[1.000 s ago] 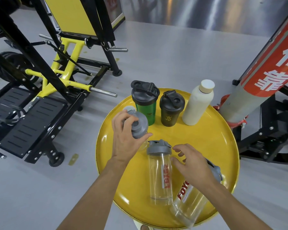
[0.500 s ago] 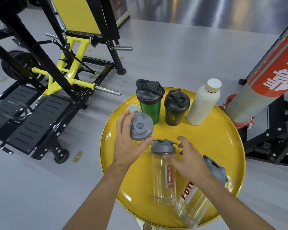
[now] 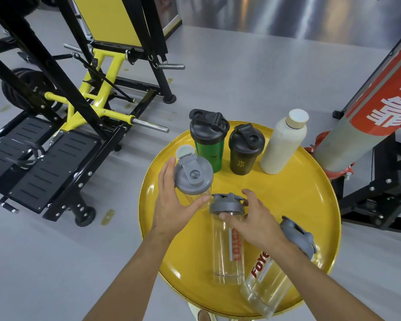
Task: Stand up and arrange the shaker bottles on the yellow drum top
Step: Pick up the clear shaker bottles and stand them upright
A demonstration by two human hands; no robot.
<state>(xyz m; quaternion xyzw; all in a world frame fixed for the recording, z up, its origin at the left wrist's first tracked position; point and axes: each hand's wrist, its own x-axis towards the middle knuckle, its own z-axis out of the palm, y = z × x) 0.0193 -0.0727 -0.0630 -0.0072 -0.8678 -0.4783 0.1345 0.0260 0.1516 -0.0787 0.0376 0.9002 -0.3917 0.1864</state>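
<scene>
Standing upright at the back of the drum top (image 3: 310, 195) are three finished bottles: the green shaker (image 3: 208, 140), the black shaker (image 3: 245, 149) and the white bottle (image 3: 284, 142), set in a row close together. Your left hand (image 3: 171, 202) wraps the body of a clear shaker (image 3: 193, 176), which sits upright or nearly so beside the green one; whether its base is fully seated cannot be told. Your right hand (image 3: 255, 218) closes thumb and fingers around the neck of a second clear shaker (image 3: 228, 242), which lies on its side mid-drum. A third clear shaker (image 3: 271, 281) lies on its side at the near edge, its base overhanging the rim, untouched. Judge the task a little over half done: two bottles remain to be stood up and lined with the row.
</scene>
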